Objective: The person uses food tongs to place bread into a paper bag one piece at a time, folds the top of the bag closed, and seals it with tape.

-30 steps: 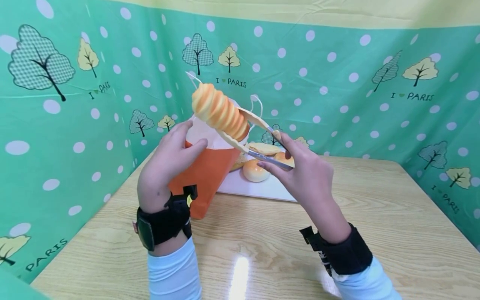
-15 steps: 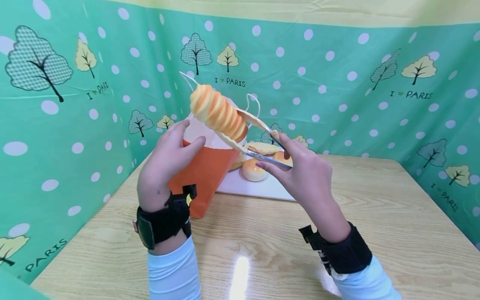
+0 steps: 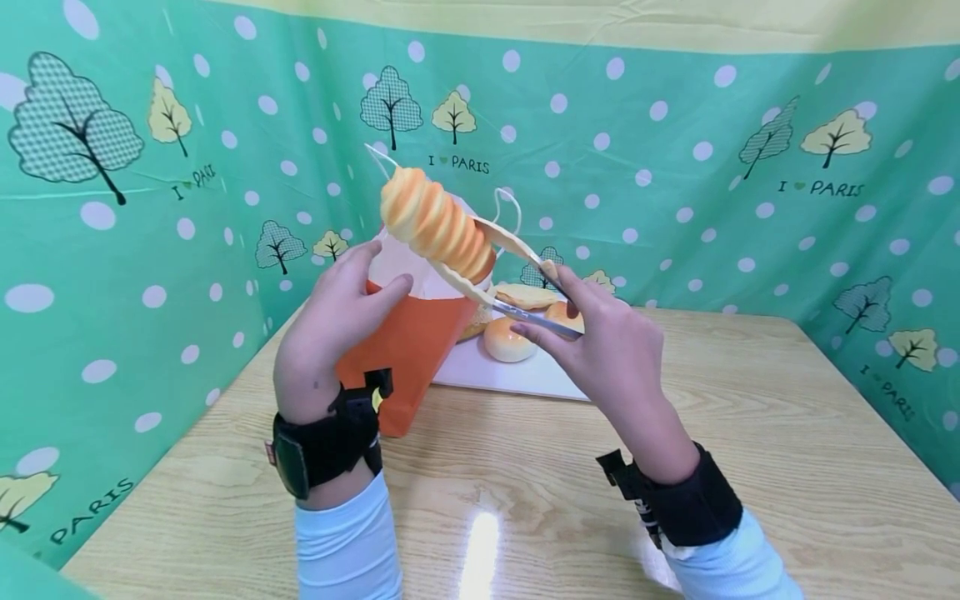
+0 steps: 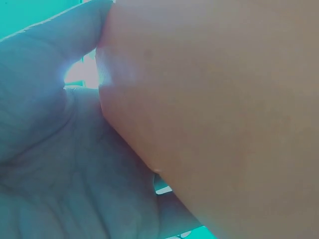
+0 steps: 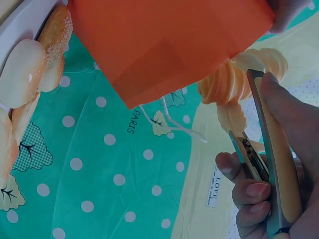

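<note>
My right hand (image 3: 615, 342) grips a pair of tongs (image 3: 525, 315), metal with pale wood-coloured arms. Between the tongs' tips is a ridged, golden spiral bread roll (image 3: 438, 225), held at a slant over the mouth of an orange paper bag (image 3: 408, 354). The bag has a white inside and white string handles, and it leans to the right. My left hand (image 3: 337, 308) holds the bag's left edge near the top, thumb toward the front. In the left wrist view the bag (image 4: 214, 114) covers most of the picture and hides the fingertips.
Behind the bag, a white board (image 3: 510, 379) bears several breads, among them a round bun (image 3: 510, 340) and a flat, pale-topped loaf (image 3: 528, 297). They lie on a wooden table (image 3: 525, 475). A green dotted curtain (image 3: 637, 200) encloses the back and sides.
</note>
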`<state>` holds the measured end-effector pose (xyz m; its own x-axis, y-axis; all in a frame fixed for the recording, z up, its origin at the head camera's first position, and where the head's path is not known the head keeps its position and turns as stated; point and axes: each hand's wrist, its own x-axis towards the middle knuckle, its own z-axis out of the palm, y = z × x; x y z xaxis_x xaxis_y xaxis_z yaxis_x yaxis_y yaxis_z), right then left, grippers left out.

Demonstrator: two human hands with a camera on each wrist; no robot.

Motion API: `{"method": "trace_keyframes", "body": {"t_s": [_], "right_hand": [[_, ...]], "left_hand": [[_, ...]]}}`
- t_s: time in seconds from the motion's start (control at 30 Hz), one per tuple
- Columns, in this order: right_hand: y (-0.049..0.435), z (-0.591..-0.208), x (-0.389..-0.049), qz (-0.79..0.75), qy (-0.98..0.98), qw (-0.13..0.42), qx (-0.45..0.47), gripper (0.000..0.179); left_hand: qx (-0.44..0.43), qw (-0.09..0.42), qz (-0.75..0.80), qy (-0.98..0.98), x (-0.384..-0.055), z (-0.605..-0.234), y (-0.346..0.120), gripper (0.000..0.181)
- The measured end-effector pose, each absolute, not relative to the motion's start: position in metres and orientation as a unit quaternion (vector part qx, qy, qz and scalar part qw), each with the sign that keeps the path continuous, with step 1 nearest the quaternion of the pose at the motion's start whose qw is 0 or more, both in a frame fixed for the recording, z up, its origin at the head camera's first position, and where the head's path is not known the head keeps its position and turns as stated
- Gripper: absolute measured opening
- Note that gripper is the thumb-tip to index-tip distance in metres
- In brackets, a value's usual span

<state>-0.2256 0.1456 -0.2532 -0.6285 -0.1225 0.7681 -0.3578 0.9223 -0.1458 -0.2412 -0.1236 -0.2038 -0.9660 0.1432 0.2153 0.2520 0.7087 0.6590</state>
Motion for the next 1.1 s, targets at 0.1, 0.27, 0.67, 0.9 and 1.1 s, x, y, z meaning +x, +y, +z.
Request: {"method": "trace_keyframes", "body": {"t_s": [0.1,0.27,0.67,0.9,1.1], "right_hand": [[0.143,-0.255,-0.227,0.152,-0.888,0.416,0.122,0.071],[0.134,-0.262,-0.228,0.179,-0.879,0.427,0.119,0.07],[0.131,-0.264,-0.229,0.182,-0.879,0.421,0.134,0.073],[0.135,-0.26,-0.227,0.179,-0.885,0.405,0.14,0.07],[0.137,-0.258,-0.225,0.172,-0.891,0.397,0.14,0.068]], "left_hand": [[-0.113,0.069,-0.366,-0.921,-0.241,-0.204,-0.123,0.07],[-0.132,0.062,-0.368,-0.918,-0.24,-0.205,-0.124,0.07],[-0.115,0.074,-0.365,-0.921,-0.24,-0.203,-0.125,0.07],[-0.092,0.083,-0.367,-0.922,-0.241,-0.204,-0.125,0.072],[-0.094,0.087,-0.365,-0.922,-0.241,-0.204,-0.123,0.071]]}}
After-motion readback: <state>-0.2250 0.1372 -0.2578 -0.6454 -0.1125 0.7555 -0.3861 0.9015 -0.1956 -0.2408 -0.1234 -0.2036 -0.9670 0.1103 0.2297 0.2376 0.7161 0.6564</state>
